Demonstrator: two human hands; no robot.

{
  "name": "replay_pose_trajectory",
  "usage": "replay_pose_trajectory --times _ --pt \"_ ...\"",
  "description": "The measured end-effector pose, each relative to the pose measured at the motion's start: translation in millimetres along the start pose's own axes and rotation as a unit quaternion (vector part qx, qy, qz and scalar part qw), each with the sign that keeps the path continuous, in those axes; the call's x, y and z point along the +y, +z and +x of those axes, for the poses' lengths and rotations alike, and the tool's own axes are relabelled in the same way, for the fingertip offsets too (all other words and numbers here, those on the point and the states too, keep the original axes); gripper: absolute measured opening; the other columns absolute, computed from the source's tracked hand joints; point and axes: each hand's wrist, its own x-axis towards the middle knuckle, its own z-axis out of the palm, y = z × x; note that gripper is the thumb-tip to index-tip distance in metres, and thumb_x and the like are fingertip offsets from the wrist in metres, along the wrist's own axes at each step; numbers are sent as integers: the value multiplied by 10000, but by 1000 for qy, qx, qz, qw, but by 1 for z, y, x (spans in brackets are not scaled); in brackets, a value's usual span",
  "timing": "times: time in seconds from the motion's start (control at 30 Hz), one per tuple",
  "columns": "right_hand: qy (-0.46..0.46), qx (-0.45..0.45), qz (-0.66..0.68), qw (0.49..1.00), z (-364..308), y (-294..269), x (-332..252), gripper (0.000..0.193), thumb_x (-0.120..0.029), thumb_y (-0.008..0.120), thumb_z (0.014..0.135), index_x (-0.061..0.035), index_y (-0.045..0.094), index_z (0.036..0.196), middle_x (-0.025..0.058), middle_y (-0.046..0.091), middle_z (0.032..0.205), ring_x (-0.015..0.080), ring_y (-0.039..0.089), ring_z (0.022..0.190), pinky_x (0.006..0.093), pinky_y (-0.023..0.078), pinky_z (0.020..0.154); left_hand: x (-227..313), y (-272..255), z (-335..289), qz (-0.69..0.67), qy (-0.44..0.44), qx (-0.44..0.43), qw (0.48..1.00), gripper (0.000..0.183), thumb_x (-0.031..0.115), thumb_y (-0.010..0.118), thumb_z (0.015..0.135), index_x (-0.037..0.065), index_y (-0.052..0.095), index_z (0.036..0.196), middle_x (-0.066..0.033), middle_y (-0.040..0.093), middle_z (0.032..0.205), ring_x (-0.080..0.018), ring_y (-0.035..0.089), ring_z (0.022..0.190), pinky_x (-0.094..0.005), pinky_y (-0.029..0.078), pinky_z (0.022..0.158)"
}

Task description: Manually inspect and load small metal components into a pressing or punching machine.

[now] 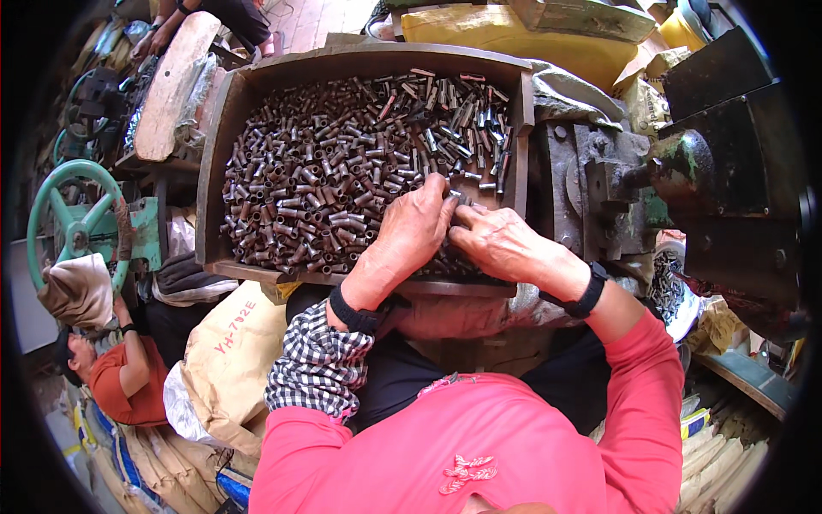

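A wooden tray (pixel 210 171) stands in front of me, heaped with small metal sleeves (pixel 317 184). The ones on the left are short, dark and hollow. At the far right lie longer, shinier metal pieces (pixel 467 111). My left hand (pixel 409 224) and my right hand (pixel 503 244) meet over the tray's near right part. Both are closed, thumbs and fingers pinched round a small metal piece (pixel 461 198) between them. My fingers cover most of that piece, so its full shape is hidden. Black bands circle both wrists.
A dark, greasy machine (pixel 599 188) stands right beside the tray. To the left are a green handwheel (pixel 77 218), a wooden board (pixel 175 86) and a paper sack (pixel 235 351). Another person in an orange shirt (pixel 128 377) is at the lower left; someone else's hands (pixel 158 36) show at top left.
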Motion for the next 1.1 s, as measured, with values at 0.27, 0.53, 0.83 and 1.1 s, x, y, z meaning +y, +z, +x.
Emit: replay_pose_trajectory --times 0.27,0.53,0.83,1.1 --pt "213 197 278 916 -26 -25 2 144 -54 596 747 37 603 859 189 594 742 333 614 680 366 481 598 10 2 -4 -428 -87 -103 894 177 169 606 885 19 584 977 7 592 740 -32 517 530 -183 423 454" --pt "315 162 590 725 -30 -22 6 178 -108 601 836 42 608 931 60 637 760 102 626 627 229 493 537 14 11 1 -618 -176 -84 762 194 174 598 889 17 560 998 -16 620 791 -55 575 610 -156 447 445" --pt "342 151 607 702 -28 -10 -3 181 -146 581 872 27 593 925 63 639 770 132 663 633 192 453 441 22 15 -5 -478 -97 -31 872 185 174 576 907 14 557 997 -8 614 805 -47 572 686 -181 450 543" --pt "340 154 609 700 -30 -13 -2 180 -145 581 877 28 587 925 70 639 772 135 663 640 196 453 448 24 18 -5 -425 -68 -19 903 187 152 593 895 4 545 998 -9 609 814 -51 566 679 -186 444 548"
